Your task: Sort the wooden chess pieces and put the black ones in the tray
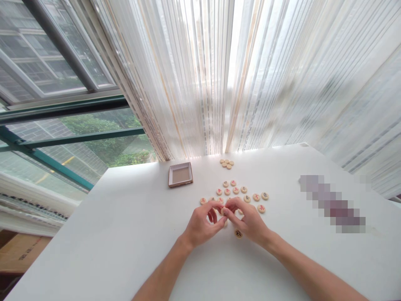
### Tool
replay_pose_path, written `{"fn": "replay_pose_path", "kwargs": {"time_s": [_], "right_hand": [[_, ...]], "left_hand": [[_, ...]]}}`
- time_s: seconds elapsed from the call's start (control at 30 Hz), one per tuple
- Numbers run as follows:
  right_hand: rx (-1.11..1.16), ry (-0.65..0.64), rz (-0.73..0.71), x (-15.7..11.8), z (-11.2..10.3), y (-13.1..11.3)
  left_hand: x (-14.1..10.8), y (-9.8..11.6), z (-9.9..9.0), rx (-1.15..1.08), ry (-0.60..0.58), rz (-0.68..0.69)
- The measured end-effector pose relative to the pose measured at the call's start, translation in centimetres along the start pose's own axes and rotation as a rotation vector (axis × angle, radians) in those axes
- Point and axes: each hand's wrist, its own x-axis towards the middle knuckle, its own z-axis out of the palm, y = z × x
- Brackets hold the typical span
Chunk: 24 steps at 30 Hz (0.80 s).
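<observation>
One piece (223, 212), partly covered by fingertips, is right of and nearer than the single box (181, 174). The left hand (200, 223) and right hand (247, 219) both have their grip clamped on it. Right of the box, at least eleven marked pieces (236, 190) show; the hands hide others, so their total is unclear. Also right of it, farther back, cluster five or six plain pieces (224, 164). Far right of the box, one pixelated patch (333, 205) on the bench (109, 234) is unreadable.
</observation>
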Motion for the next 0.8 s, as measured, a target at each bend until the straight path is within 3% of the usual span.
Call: {"fn": "replay_pose_path", "kwargs": {"time_s": [0.3,0.47,0.67,0.8], "right_hand": [[0.01,-0.015,-0.071,-0.1,-0.1,0.0],[-0.034,-0.058,-0.165,-0.4,0.1,0.4],[-0.073,0.024,-0.206,0.1,-0.6,0.6],[-0.061,0.101,-0.195,0.9,-1.4,1.0]], "left_hand": [[0.4,0.0,-0.9,-0.106,0.023,-0.08],[1.0,-1.4,-1.9,-0.161,0.161,-0.161],[2.0,-4.0,-3.2,-0.201,0.286,-0.215],[3.6,-4.8,-4.4,-0.027,0.211,-0.262]]}}
